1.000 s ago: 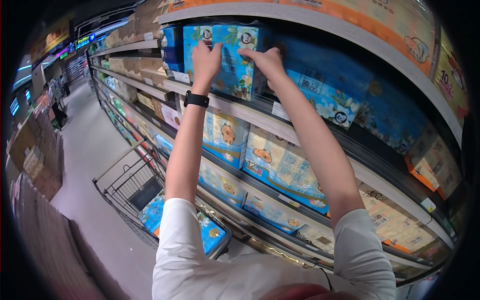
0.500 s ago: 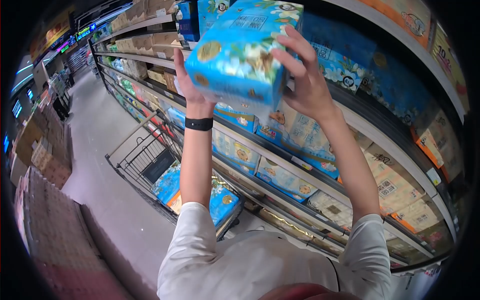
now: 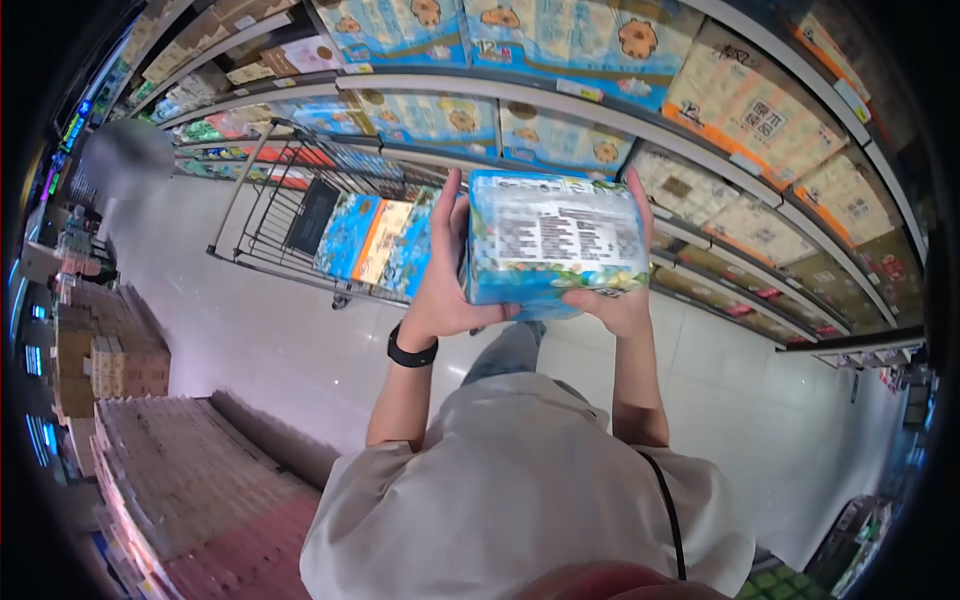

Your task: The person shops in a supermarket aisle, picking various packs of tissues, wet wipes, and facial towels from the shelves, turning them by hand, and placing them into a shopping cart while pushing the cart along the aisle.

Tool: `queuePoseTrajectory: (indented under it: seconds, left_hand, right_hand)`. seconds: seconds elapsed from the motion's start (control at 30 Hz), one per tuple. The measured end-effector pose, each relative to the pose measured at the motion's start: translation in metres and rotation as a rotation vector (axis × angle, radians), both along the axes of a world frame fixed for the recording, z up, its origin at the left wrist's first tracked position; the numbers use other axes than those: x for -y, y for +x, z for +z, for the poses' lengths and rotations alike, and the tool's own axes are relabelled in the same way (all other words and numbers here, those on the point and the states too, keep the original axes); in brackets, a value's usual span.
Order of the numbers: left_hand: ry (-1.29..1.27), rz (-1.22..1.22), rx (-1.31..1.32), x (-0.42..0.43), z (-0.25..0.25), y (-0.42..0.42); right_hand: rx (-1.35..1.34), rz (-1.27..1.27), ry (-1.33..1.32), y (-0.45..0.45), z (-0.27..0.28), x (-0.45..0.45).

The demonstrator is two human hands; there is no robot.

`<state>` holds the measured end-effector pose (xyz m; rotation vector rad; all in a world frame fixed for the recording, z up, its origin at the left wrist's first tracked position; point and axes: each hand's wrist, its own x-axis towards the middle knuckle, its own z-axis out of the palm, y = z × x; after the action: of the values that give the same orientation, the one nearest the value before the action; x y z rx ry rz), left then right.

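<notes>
The blue pack is held before the torso, the wire cart at nine o'clock from it. Its sides are clasped by the half-curled left hand at nine and half-curled right hand at four, presumably for balance.

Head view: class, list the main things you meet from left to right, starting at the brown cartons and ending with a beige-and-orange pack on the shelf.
Brown cartons, shopping cart, left hand, blue pack, right hand, beige-and-orange pack.
</notes>
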<state>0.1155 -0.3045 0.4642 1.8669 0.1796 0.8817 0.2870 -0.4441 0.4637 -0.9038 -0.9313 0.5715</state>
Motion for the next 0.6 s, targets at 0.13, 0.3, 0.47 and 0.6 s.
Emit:
queuePoseTrajectory:
  seconds: [0.13,0.3,0.47,0.6]
  left_hand:
    - [0.084,-0.002,-0.093,0.021,0.009,-0.067]
    - [0.138,-0.055,-0.05,0.032,0.031,-0.135]
    - [0.16,0.002,0.141,0.009,0.028,-0.21]
    - [0.172,0.155,0.225,-0.016,0.023,-0.304]
  right_hand:
    - [0.341,-0.01,0.029,-0.033,-0.02,0.022]
    - [0.494,0.064,0.281,-0.083,-0.007,0.004]
    - [0.567,0.151,0.208,-0.149,0.02,-0.034]
    - [0.674,0.359,0.383,-0.229,0.024,-0.106]
